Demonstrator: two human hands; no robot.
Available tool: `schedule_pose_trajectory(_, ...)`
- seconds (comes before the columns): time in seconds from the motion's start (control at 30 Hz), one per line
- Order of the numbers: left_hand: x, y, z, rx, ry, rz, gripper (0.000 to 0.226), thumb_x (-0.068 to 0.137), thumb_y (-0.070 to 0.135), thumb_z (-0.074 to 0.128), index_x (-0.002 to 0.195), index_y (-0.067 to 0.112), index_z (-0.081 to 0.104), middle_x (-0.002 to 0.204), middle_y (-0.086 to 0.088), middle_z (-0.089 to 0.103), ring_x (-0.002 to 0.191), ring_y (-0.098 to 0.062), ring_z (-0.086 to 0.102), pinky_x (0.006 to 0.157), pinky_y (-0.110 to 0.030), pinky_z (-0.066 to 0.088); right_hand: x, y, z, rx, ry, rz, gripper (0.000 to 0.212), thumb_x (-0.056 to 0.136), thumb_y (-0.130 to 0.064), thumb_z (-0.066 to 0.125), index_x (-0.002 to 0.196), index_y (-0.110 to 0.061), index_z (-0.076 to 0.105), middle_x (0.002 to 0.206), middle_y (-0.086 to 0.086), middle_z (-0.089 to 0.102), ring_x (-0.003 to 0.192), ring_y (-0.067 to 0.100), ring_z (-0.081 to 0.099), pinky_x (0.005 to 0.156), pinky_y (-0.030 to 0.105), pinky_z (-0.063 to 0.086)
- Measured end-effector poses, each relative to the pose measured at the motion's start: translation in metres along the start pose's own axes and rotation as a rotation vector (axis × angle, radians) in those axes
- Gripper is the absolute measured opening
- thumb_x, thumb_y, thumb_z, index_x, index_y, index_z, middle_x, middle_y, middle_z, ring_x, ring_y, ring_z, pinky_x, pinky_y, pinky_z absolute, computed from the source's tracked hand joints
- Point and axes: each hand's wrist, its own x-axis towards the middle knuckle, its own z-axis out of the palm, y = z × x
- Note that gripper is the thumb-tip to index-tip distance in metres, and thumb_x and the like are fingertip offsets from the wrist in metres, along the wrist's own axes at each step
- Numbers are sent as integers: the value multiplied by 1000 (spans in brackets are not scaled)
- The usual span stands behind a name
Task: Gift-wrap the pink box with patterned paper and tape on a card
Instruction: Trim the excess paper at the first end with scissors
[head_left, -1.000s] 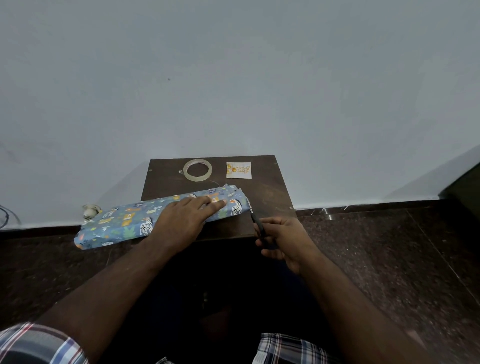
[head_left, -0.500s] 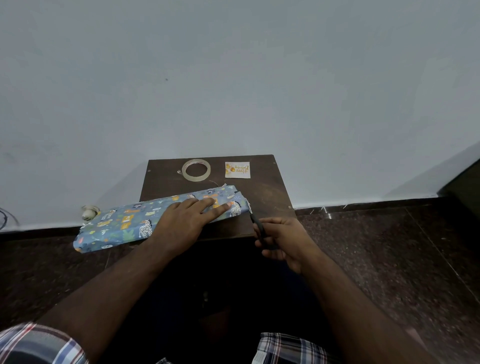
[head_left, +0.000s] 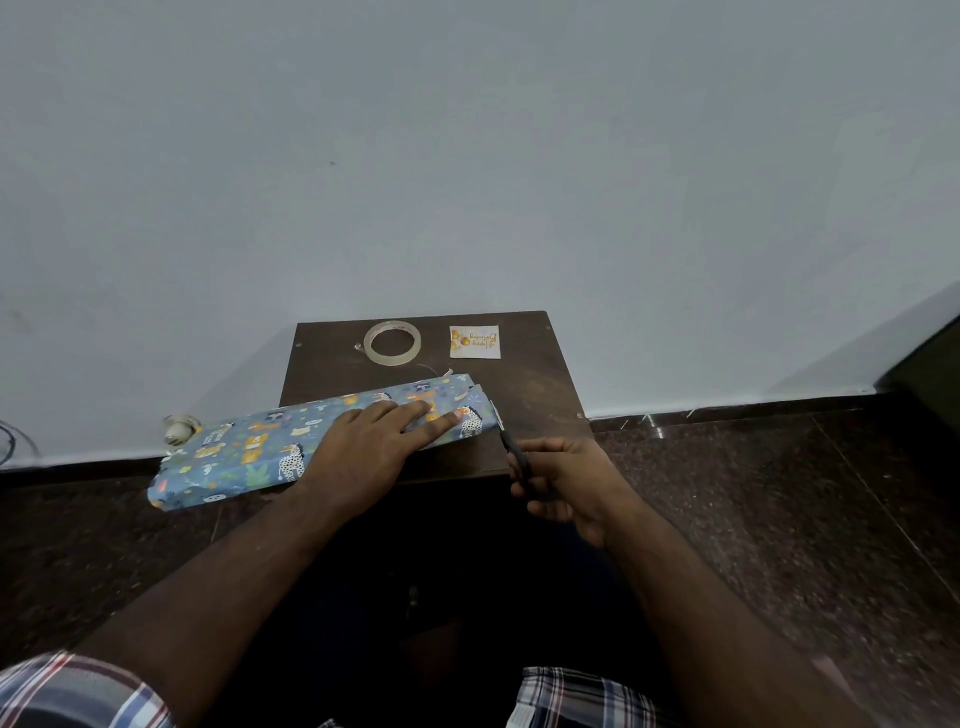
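Note:
A long box wrapped in blue animal-patterned paper (head_left: 244, 447) lies slanted across the small dark wooden table (head_left: 535, 395), its left end hanging past the table's edge. My left hand (head_left: 374, 441) presses flat on its right half, fingers spread toward the folded end. My right hand (head_left: 566, 478) holds black scissors (head_left: 511, 447) whose tip touches the box's right end. A roll of clear tape (head_left: 392, 343) and a small white card with orange print (head_left: 475, 341) lie at the table's back. No pink shows through the paper.
The table stands against a pale wall on a dark speckled stone floor (head_left: 779, 519). A small whitish object (head_left: 179, 428) sits on the floor by the wall, left of the box. A dark edge (head_left: 930, 374) rises at the far right.
The box's right end has shifted slightly toward me under my left hand. My right hand with the scissors stays at that end.

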Motion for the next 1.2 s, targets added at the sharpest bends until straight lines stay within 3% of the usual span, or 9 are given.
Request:
schedule_pose_trajectory(0.17,-2,-1,2,22,0,18,85,101,34,55,147,56,-14,161,0,36,140,-29,44,102,-48,46,5,-2,0,-15,0,2,14,92,-13,69,104,-9,75,86,6,72,69,16,66,47,24,50)
schedule_pose_trajectory(0.33,0,-2,1,8,0,17,82,103,37,52,151,54,-12,164,2,30,144,-28,38,107,-47,43,7,-1,-2,-23,6,-5,14,92,-9,69,104,-9,75,84,6,73,66,15,66,47,22,50)
schedule_pose_trajectory(0.5,-2,-4,6,25,11,34,94,100,36,57,143,58,-24,161,2,35,140,-28,44,102,-48,47,8,2,-4,-36,5,-14,18,92,-4,66,108,-8,73,83,6,73,66,14,66,47,22,50)
schedule_pose_trajectory(0.8,-2,-6,8,10,29,44,99,100,36,58,141,59,-29,160,3,37,140,-27,43,103,-47,46,17,-4,-3,-22,-35,2,17,95,-9,63,109,-10,73,86,5,73,70,17,67,46,21,49)
schedule_pose_trajectory(1.2,-1,-8,8,-13,18,55,94,102,35,55,141,59,-28,162,4,33,142,-27,39,107,-46,43,25,-5,-7,-96,-17,-12,18,94,-7,65,109,-11,73,82,2,74,66,13,68,45,20,48)
